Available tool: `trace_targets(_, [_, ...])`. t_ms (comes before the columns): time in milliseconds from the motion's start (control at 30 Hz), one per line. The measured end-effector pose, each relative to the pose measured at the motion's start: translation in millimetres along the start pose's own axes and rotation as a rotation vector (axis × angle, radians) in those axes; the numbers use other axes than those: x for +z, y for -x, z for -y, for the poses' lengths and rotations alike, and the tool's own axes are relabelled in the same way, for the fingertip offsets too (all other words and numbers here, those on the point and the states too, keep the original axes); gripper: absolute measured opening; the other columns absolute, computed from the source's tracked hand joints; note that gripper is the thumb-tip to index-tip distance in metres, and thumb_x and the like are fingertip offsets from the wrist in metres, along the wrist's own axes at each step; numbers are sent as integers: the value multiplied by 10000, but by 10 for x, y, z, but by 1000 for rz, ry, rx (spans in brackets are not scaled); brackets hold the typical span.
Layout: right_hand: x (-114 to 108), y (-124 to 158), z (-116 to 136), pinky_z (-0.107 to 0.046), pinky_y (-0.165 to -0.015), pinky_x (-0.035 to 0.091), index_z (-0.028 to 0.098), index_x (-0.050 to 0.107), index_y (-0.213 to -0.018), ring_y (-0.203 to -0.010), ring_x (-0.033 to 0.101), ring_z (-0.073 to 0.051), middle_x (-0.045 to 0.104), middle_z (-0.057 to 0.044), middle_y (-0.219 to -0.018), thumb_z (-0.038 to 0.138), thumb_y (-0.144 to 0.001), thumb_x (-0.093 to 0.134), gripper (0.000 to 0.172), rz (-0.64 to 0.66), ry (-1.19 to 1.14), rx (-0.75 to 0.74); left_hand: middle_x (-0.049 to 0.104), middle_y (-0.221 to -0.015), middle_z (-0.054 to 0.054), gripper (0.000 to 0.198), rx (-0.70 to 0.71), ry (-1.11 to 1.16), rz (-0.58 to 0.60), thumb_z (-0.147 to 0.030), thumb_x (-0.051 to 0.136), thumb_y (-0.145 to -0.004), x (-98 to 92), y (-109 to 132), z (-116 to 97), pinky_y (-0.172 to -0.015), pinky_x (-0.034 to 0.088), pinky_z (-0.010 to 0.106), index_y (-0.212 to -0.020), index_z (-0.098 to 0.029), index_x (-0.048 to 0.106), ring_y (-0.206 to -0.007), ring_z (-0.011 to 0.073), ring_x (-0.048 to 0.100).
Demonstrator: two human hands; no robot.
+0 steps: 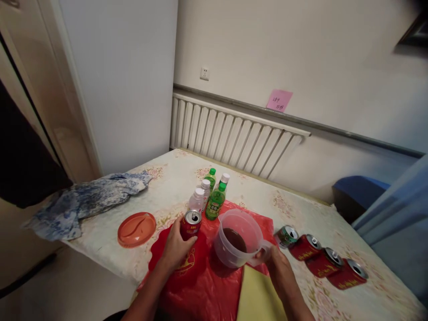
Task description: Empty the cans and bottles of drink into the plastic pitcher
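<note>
My left hand is wrapped round a red drink can, which is upright with its top opened. In my right hand is the handle of a translucent plastic measuring jug; brown liquid lies in its lower part. The jug is over a red plastic sheet, to the right of the can. Under my left wrist is a red scalloped mat with a gold print. Just behind the can stand several bottles, among them a green-labelled bottle and a white-capped clear bottle.
Several opened cans, including a green can and a red can, line the right side. A yellow cloth lies in front. An orange lid and a crumpled blue-white cloth are left. A radiator runs behind the table.
</note>
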State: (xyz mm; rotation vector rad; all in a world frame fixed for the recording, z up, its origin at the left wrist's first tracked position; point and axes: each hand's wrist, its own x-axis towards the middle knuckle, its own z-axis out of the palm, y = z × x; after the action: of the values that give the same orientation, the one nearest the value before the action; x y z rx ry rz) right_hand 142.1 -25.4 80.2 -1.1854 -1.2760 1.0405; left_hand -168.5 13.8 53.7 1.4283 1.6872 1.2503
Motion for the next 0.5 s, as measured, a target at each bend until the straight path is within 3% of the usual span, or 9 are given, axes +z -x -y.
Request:
trace_targets(133, [85,-91,-44,-317,-642,443,201,588,-579,-601,517,-175,566,-24,-577,653,-859,471,543,110,-211,4,560,-1350,87,671,-20,65,40,-125,672,-697,-39,-41,72,-1046,412,321,-1291,-224,377,-1236,207,551])
trace_targets(367, [277,-107,-16,-270,-509,348,218,409,-499,-471,337,-112,370,51,-471,583,-797,601,509,-78,-310,53,538,-1372,83,698,23,44,35,-113,687,-672,-18,-119,169,-1080,381,319,-1293,-224,386,-1277,208,513])
trace_targets(500, [407,-149,80,-274,-502,331,227,348,-477,-463,302,-109,327,57,-453,569,-826,558,532,-105,-321,52,551,-1364,76,707,11,37,46,-101,689,-668,-33,-122,165,-1077,383,308,-1293,-229,384,-1282,203,511])
